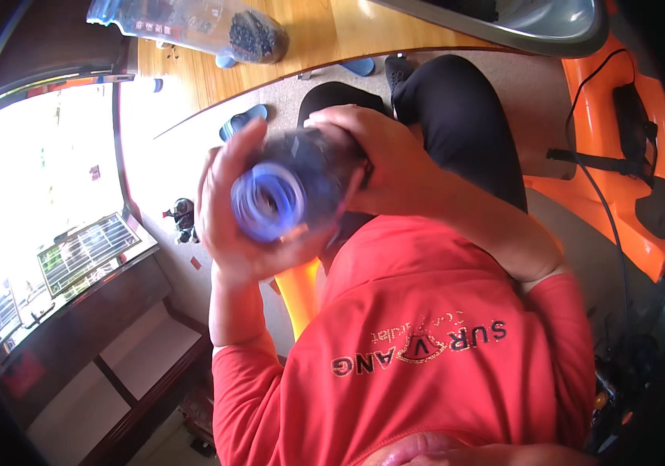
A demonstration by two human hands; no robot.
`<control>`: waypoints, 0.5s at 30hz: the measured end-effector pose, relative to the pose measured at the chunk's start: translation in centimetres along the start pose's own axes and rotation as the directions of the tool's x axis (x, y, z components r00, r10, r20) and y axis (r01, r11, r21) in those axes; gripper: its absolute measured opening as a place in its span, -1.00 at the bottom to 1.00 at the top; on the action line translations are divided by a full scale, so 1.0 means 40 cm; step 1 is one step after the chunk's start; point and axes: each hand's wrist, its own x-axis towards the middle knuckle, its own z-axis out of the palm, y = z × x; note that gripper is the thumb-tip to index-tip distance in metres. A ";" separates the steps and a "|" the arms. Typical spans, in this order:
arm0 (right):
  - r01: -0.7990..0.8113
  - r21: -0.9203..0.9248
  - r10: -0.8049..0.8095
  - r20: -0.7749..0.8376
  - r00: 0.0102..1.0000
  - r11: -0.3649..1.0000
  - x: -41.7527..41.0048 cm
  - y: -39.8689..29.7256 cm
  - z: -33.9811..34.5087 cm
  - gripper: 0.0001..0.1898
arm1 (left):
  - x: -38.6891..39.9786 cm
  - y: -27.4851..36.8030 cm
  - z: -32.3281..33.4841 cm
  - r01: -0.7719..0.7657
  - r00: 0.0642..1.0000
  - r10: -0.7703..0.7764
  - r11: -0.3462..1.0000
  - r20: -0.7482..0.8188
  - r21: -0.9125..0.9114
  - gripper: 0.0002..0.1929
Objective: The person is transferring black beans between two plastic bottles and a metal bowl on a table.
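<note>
My left hand (239, 233) wraps the left side and underside of a see-through plastic bottle or jar (320, 157), near its wide blue-tinted mouth, which faces up towards me. On the far right side, my right hand (373, 134) grips the same container close to its other end. The container looks dark inside, but blur hides what it holds. Beyond my hands, a clear plastic bag or bottle (181, 26) with dark granules gathered at one end lies on a wooden table (332, 29). A metal basin (565, 29) with some dark material stands at the table's right end.
Blue slippers (242, 121) lie on the floor under the table edge. An orange plastic chair (606, 198) with a black strap and cable stands at the right. A dark wooden cabinet (134, 279) and a bright window are at the left.
</note>
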 end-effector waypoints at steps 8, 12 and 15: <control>0.163 0.001 -0.163 -0.045 0.986 0.987 0.016 -0.044 -0.045 -0.26 | 0.015 0.082 -0.005 -0.137 0.983 0.144 0.989 -0.117 0.062 0.04; 0.121 0.099 -0.117 -0.045 0.992 0.988 0.029 -0.054 -0.053 -0.29 | 0.047 0.105 0.002 -0.131 0.982 0.138 0.990 -0.131 0.061 0.10; 0.135 0.096 -0.128 -0.073 0.989 0.986 0.032 -0.070 -0.060 -0.32 | 0.041 0.098 -0.011 -0.154 0.985 0.152 0.988 -0.086 -0.011 0.15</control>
